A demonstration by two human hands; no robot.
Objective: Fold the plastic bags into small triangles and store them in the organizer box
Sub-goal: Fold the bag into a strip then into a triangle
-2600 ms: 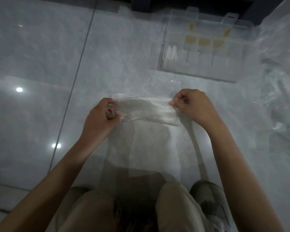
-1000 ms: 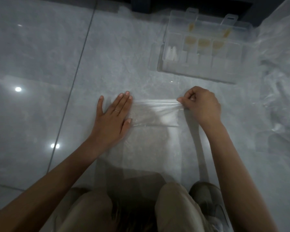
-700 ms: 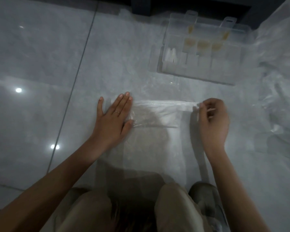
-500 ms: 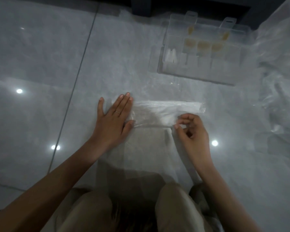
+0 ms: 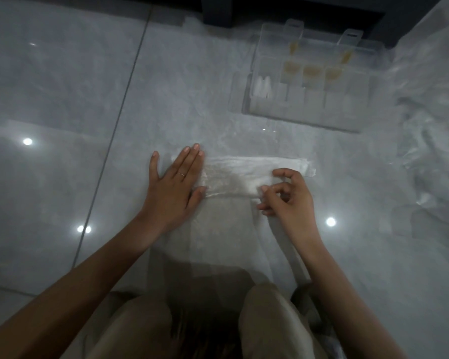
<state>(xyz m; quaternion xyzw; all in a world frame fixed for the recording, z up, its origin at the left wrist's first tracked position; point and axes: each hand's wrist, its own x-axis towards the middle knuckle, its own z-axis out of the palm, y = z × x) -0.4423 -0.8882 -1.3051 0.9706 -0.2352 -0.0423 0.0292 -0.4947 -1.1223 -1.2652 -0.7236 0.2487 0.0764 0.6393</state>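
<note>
Shifted closer, right hand (image 5: 288, 200) pinches the near edge of the folded, translucent plastic bag (image 5: 244, 172); flat left hand (image 5: 174, 187) pins its other end.

A clear plastic bag (image 5: 226, 229) lies flat on the floor, its far end folded over into a whitish band (image 5: 233, 174) running left to right. Beyond it to the right sits the clear organizer box (image 5: 303, 117), lid open, with small yellowish folded pieces (image 5: 311, 72) in its far compartments and white ones (image 5: 262, 88) at its left end. More crumpled clear bags (image 5: 430, 120) are heaped further right.
</note>
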